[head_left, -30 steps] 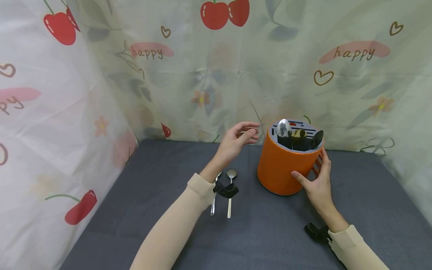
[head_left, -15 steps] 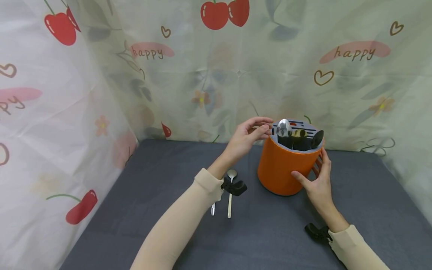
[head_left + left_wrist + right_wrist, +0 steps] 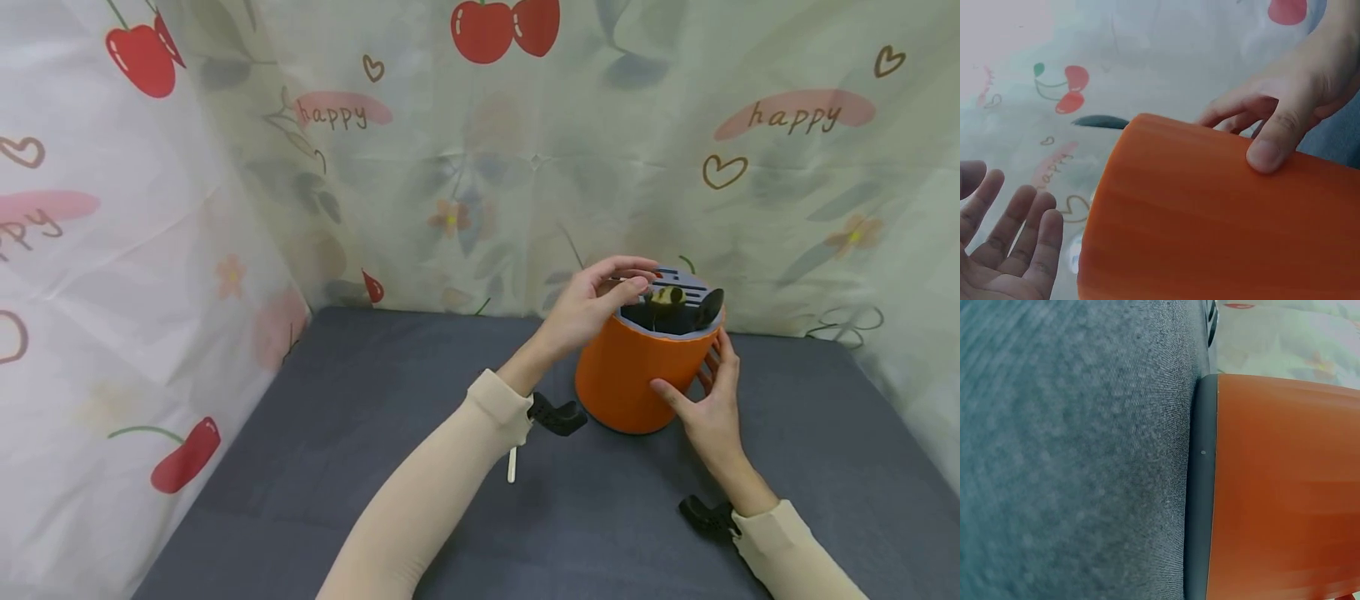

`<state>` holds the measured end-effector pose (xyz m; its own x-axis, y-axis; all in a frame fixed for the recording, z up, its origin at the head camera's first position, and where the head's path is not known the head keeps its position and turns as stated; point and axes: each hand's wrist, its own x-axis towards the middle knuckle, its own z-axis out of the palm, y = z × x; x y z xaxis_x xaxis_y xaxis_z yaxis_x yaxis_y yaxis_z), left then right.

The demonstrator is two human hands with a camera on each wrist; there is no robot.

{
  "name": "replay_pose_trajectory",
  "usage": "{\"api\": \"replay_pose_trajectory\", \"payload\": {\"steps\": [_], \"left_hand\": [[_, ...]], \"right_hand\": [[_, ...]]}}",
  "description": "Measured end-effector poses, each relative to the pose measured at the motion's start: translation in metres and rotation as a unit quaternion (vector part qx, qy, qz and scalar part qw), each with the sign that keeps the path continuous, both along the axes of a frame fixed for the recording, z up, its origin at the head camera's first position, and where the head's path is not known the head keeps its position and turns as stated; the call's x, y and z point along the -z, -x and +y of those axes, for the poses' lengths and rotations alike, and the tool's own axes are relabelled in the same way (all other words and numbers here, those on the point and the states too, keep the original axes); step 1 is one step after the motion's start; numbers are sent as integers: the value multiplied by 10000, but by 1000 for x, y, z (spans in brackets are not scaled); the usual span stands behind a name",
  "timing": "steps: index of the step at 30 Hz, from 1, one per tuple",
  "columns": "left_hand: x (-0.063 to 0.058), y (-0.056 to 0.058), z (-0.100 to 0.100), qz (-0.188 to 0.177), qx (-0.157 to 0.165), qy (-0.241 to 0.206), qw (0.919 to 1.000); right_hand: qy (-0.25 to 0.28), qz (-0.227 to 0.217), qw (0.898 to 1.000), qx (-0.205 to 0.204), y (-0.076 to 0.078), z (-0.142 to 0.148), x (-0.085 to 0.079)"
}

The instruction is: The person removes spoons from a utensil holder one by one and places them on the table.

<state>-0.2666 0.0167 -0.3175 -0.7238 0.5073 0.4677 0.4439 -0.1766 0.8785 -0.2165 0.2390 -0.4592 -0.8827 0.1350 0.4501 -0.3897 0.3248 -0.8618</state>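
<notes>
An orange utensil holder (image 3: 637, 375) with a grey slotted top stands upright on the table. My right hand (image 3: 708, 417) holds its right side, thumb in front and fingers around the far side. Over the left part of the top hovers my left hand (image 3: 592, 304), fingers loosely extended with nothing seen between them. A dark utensil head (image 3: 709, 308) and a yellowish utensil end (image 3: 667, 296) poke out of the opening. The silver spoon head in the holder is hidden behind the left hand in the head view; a shiny sliver (image 3: 1075, 253) shows past the rim in the left wrist view.
On the dark grey tablecloth (image 3: 360, 400) lies a spoon, only its handle (image 3: 512, 465) visible below the left forearm. A patterned curtain (image 3: 525, 167) hangs behind the table and along its left side.
My left hand has moved right, from beside the holder to over its top, covering the silver spoon head. The forearm now hides most of the table's cutlery. The right hand stays put.
</notes>
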Motion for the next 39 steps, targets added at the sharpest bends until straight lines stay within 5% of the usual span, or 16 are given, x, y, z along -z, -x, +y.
{"api": "replay_pose_trajectory", "payload": {"steps": [6, 17, 29, 39], "left_hand": [[-3, 0, 12, 183, 15, 651, 9977], [-9, 0, 29, 333, 28, 1100, 9934], [-14, 1, 55, 63, -90, 1463, 9892], [-10, 0, 61, 344, -504, 2315, 9709]], "right_hand": [[7, 37, 10000, -57, 2, -1, -1], [52, 17, 10000, -78, 3, -2, 0], [87, 83, 9998, -152, 1, -2, 1], [25, 58, 9999, -102, -1, -1, 0]]}}
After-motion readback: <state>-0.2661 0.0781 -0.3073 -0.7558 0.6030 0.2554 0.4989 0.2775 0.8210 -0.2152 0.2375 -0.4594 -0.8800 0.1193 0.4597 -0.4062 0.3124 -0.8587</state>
